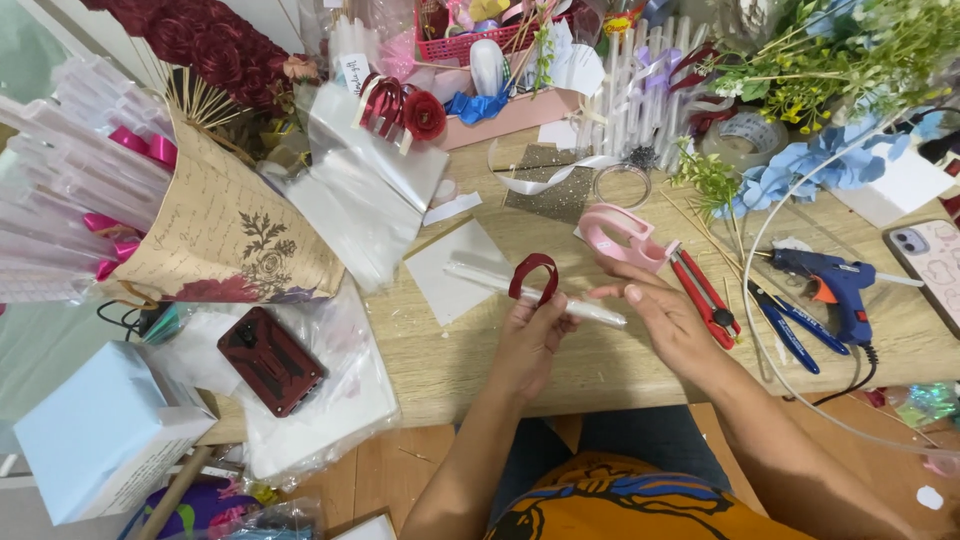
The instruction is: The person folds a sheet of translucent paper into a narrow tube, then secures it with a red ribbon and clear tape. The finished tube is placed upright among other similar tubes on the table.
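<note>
Can't see my left hand's [530,335] fingertips, they're tucked behind the dark red ribbon loop [534,276] and clear tube [545,293]. At 3 o'clock the phone [932,262] is chopped by the edge. At 9 the white tube bundle [60,190] runs out of frame. The basket [480,40] stuff at 12 is too jumbled to make out.

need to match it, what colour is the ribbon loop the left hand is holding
Dark red, burgundy ribbon loop, seen best in the head view.
</note>
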